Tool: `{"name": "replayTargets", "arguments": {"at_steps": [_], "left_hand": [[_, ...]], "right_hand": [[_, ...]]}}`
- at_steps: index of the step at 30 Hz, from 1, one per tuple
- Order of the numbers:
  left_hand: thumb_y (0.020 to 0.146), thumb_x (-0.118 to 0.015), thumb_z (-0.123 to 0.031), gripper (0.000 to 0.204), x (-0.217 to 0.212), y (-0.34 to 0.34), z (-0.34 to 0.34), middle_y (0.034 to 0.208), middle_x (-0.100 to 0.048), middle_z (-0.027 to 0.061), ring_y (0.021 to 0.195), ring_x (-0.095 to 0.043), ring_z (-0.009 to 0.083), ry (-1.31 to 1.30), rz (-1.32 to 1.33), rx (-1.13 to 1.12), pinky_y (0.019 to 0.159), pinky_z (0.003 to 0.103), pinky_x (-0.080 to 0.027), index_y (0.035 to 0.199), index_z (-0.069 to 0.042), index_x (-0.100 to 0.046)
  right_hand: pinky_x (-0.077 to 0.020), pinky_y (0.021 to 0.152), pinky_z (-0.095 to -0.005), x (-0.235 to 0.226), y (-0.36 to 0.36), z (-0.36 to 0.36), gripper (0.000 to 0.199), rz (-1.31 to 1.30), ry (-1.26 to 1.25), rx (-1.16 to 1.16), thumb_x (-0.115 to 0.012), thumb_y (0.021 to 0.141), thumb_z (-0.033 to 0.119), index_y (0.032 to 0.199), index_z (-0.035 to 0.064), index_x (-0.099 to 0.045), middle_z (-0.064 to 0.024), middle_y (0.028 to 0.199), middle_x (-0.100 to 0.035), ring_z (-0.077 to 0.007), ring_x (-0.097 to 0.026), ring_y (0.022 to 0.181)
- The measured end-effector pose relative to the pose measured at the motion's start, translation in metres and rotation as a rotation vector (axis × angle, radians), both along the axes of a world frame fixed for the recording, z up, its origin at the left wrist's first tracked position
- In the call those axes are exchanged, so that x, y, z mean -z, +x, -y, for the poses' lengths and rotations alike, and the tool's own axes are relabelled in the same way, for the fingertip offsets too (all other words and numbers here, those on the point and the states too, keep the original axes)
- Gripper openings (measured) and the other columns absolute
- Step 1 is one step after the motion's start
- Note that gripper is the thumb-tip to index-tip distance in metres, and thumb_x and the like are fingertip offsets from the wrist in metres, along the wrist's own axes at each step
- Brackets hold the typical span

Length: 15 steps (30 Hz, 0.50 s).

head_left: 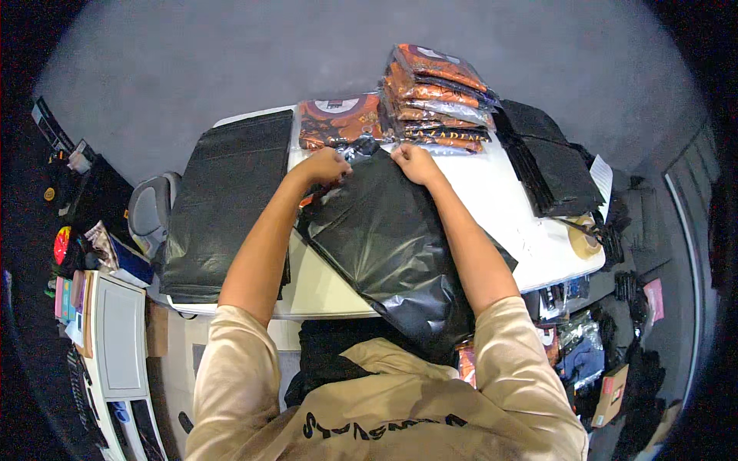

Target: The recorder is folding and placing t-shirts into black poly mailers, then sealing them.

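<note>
Head view, near to far. Closest is the person's tan long-sleeved top w/ sleeves pushed up, both forearms reaching away over the white rectangular bench [492, 207]. On it lies a glossy black plastic mailer bag [392, 253], the near end hanging off the bench edge toward the person's lap, the far end at the hands. Its long axis runs roughly near-to-far, tilted a bit so the mouth points away and slightly left.

Left hand [327, 165] & right hand [415, 163] sit at that far mouth edge, a gap between them; fingers of both look curled shut, pinching the bag's lip. Can't tell if they hold one layer or both.

Just beyond the hands, touching or nearly so, a flat clear-wrapped orange-and-black printed garment pack [338, 119]. To its right a tall stack of same-type orange packs [438, 96].

My take: the mouth is being spread. Best done by gripping only the top layer, pulling the lip taut and wide, keeping the bag flat on the bench so it doesn't slide off the near side.

Left: pile of flat black plastic bags [227, 200]. Far right: stack of black folded items [550, 165], tape roll [584, 242].
</note>
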<state>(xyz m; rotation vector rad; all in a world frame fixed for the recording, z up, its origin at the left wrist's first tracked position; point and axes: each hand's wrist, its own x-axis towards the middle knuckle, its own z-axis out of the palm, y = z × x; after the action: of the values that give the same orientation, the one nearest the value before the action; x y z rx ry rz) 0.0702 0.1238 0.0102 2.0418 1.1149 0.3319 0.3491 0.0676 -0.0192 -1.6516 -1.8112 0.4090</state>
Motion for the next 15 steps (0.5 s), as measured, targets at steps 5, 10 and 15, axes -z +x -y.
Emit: {"name": "replayTargets", "arguments": {"at_steps": [5,10,15], "left_hand": [[0.095,-0.066,-0.03,0.034,0.002,0.013,-0.007,0.073,-0.068,0.0059,0.067,-0.06,0.0165,0.131,-0.095,0.148,0.061,0.038,-0.049,0.09,0.003,-0.073],[0.097,-0.064,-0.029,0.033,0.011,-0.001,-0.017,0.074,-0.065,0.0029,0.072,-0.057,0.0152,0.044,0.13,0.138,0.068,0.038,-0.048,0.091,0.003,-0.071],[0.095,-0.061,-0.017,0.022,0.002,0.008,-0.007,0.077,-0.063,-0.0018,0.074,-0.055,0.012,-0.112,0.093,-0.009,0.068,0.033,-0.047,0.081,-0.003,-0.07]], "right_hand": [[-0.0543,0.08,-0.0403,0.01,0.011,-0.006,0.032,-0.034,-0.001,-0.06,-0.066,0.102,0.032,0.1,0.0006,-0.07,-0.0158,0.09,-0.074,-0.0266,-0.07,0.084],[-0.0537,0.079,-0.038,0.007,-0.001,-0.01,0.03,-0.104,0.014,-0.112,-0.064,0.103,0.03,0.099,0.0004,-0.068,-0.0125,0.088,-0.073,-0.0218,-0.068,0.082],[-0.0535,0.081,-0.0392,0.019,0.019,-0.012,0.031,-0.16,0.038,-0.101,-0.063,0.104,0.032,0.103,0.0013,-0.067,-0.0145,0.092,-0.073,-0.0243,-0.069,0.086]]}}
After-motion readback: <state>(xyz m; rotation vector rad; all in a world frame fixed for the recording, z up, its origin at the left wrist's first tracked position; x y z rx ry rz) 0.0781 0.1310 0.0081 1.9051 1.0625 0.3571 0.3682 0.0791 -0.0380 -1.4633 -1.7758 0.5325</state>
